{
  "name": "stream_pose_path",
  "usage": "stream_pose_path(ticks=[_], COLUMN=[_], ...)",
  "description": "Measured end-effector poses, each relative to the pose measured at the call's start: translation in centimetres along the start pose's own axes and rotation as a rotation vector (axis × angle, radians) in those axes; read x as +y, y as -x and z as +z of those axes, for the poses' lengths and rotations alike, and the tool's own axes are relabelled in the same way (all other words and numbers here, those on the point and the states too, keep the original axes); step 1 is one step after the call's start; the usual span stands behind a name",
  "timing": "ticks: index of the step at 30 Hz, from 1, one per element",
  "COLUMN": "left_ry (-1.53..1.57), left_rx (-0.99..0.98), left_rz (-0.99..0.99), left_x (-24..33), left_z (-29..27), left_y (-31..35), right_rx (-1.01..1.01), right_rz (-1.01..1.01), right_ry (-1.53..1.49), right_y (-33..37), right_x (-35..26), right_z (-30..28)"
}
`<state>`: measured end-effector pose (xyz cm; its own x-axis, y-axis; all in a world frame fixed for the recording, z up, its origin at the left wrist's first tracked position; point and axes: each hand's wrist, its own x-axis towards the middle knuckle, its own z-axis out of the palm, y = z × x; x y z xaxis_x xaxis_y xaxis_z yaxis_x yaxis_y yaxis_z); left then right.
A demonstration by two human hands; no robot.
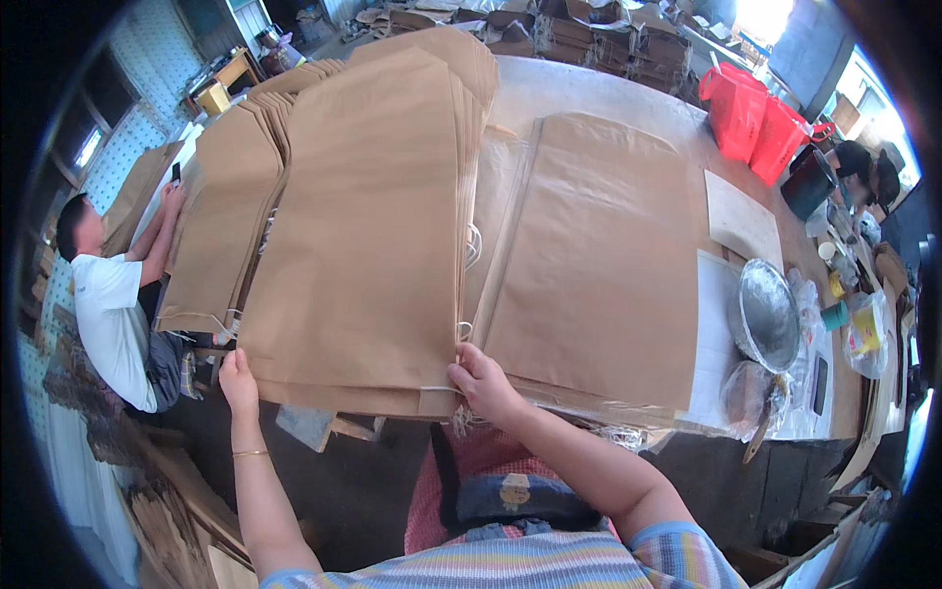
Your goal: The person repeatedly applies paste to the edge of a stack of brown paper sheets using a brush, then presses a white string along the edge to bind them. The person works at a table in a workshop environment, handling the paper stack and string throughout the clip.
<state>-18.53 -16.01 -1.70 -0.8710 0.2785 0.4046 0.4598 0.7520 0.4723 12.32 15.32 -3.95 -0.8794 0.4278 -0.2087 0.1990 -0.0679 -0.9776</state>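
Observation:
A tall stack of large brown paper bags [353, 226] lies before me, its near end at the table's front edge. At the near left corner of the top bag, my left hand [238, 381] is closed in a pinch on the paper. My right hand [484, 385] grips the same bag's right edge near its other corner, thumb on top. White strings [473, 245] stick out along the stack's right side. To the right lies a second, lower pile of brown paper bags [599, 265], apart from both hands. How many layers my fingers hold is hidden.
Another fanned pile of brown bags [226, 196] lies left, beside a seated person [118, 304] holding a phone. Right on the table [589, 83] stand a metal bowl [763, 314], a brush [770, 412], red bags [751, 123] and a dark bucket [809, 184]. Another person [859, 172] is at far right.

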Motion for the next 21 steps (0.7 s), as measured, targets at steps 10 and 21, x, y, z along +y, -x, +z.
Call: stream_pose_path(ticks=[10, 21], left_ry=[-0.015, 0.061], left_rx=[0.135, -0.924], left_rz=[0.374, 1.093], left_x=[16.0, 25.4], left_z=[-0.8, 14.5], left_y=[6.5, 24.0], right_rx=[0.435, 0.922], right_rz=[-0.041, -0.07], right_ry=[0.56, 1.354], right_y=[22.0, 32.4], right_x=[-3.4, -0.5], right_z=[-19.5, -29.5])
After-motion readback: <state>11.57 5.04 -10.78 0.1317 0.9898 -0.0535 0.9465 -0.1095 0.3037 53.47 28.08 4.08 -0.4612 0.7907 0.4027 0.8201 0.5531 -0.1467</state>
